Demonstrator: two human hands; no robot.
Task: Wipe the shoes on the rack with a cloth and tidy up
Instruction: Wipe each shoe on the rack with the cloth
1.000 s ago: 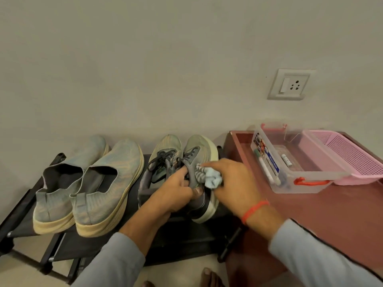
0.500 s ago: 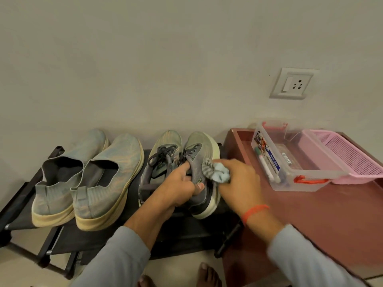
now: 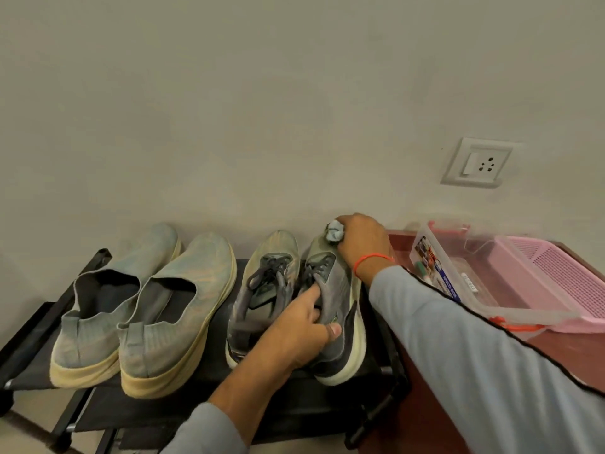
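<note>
Head view: a grey lace-up sneaker [image 3: 334,309], rightmost on the black shoe rack [image 3: 157,417], is tipped slightly with its toe toward the wall. The left hand [image 3: 294,332] grips it around the collar, fingers inside the opening and thumb on the outer side. The right hand [image 3: 361,242] pinches a small bunched pale-blue cloth [image 3: 334,231] and presses it on the sneaker's toe; an orange band [image 3: 373,260] circles that wrist. Touching the held shoe on its left sits its matching sneaker [image 3: 265,290], and farther left a pair of grey-blue knit slip-ons [image 3: 144,306] with cream soles. Right of the rack, a reddish-brown surface [image 3: 573,348] carries a clear plastic box [image 3: 458,283] and a pink basket [image 3: 563,283]. A wall socket [image 3: 474,162] is mounted above.
</note>
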